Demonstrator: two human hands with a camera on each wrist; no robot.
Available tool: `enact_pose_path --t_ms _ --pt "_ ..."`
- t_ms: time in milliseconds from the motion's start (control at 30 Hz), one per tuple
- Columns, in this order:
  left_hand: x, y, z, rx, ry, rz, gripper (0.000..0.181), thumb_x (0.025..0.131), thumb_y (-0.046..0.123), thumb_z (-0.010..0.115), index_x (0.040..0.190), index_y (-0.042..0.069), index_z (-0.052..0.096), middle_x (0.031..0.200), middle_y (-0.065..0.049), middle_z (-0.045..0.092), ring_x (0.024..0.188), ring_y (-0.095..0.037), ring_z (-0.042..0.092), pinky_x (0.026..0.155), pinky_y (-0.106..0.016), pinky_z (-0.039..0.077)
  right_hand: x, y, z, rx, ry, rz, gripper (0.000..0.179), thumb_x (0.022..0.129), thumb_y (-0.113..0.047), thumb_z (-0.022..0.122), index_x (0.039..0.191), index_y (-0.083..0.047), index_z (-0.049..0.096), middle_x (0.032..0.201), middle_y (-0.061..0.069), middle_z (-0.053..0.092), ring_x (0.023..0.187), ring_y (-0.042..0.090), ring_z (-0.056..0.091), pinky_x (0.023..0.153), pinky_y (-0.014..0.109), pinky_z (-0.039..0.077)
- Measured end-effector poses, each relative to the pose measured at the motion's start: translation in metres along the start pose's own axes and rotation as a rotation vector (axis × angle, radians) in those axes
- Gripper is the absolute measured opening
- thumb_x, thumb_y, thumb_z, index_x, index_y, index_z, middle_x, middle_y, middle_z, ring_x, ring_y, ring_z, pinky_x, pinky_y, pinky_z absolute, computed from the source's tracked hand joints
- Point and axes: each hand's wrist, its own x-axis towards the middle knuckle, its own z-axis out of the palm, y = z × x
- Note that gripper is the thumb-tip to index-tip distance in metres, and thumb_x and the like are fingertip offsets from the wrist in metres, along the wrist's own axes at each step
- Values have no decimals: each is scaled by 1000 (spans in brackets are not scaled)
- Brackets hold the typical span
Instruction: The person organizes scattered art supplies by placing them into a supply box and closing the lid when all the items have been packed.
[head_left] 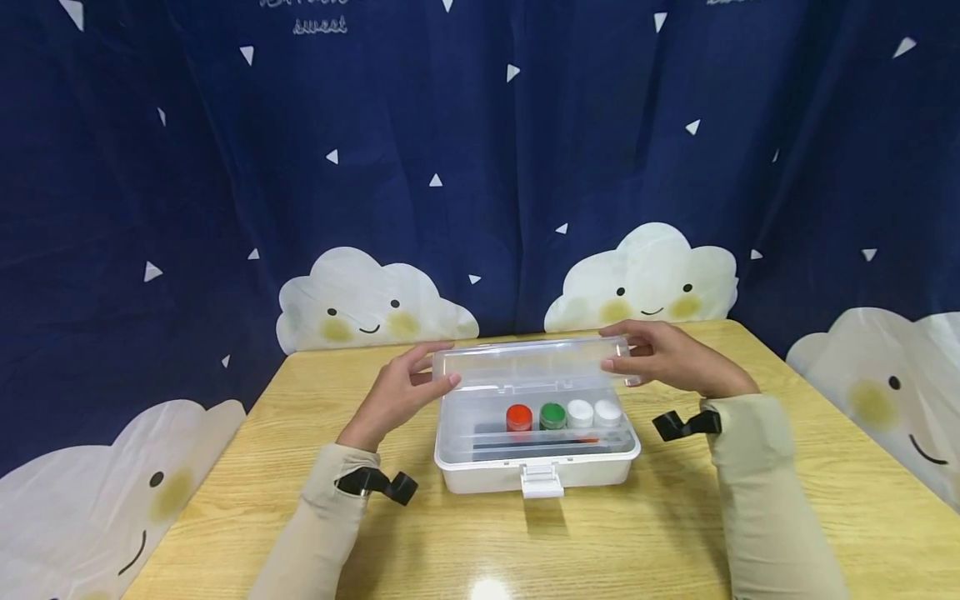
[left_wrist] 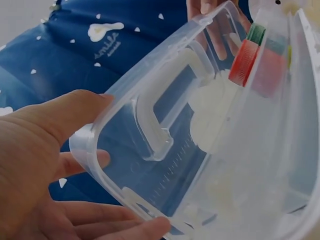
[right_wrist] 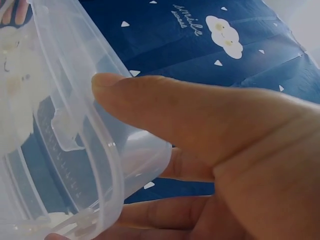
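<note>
A white plastic storage box [head_left: 480, 477] sits on the table, its clear lid [head_left: 532, 363] raised at the back. My left hand [head_left: 397, 390] holds the lid's left end, thumb in front and fingers behind. At the right end, my right hand [head_left: 667, 357] grips the lid the same way. A white handle [left_wrist: 155, 100] shows on the lid in the left wrist view. Inside the box stand a red-capped jar [head_left: 519, 417], a green-capped jar [head_left: 552, 416] and two white-capped jars [head_left: 580, 413]. A dark thin brush-like stick [head_left: 517, 445] lies in front of them.
The box's front latch [head_left: 542, 482] hangs down, unfastened. A wooden table [head_left: 480, 542] extends around the box. Behind it hangs a dark blue curtain [head_left: 420, 108] with clouds and triangles. Black straps with small mounts [head_left: 686, 425] circle both wrists.
</note>
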Motion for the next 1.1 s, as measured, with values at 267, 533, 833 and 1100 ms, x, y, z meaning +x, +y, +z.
enact_pose_path --t_ms 267,533,833,1100 --pt "5 -11 2 7 32 -1 52 83 33 76 131 31 56 130 -7 59 112 -28 61 86 -41 52 8 7 3 2 20 8 68 84 -36 74 138 -7 47 114 14 65 96 24 65 74 36 56" --pt "10 -23 4 12 42 28 56 83 34 75 135 26 55 139 -4 53 118 -31 57 88 -42 51 12 13 6 8 26 5 70 84 -36 74 140 -6 45 124 16 59 105 28 62 77 38 56" --pt "13 -31 6 2 39 55 55 84 33 74 135 29 54 143 -1 49 124 -33 52 90 -42 50 13 15 6 -28 30 29 71 84 -39 73 141 -9 45 131 16 56 113 31 58 79 39 55" --pt "15 -37 7 -3 24 61 56 85 35 73 136 29 52 147 1 43 127 -33 48 92 -42 49 13 17 6 -47 39 51 73 82 -44 74 141 -11 46 137 14 51 117 33 56 81 40 54"
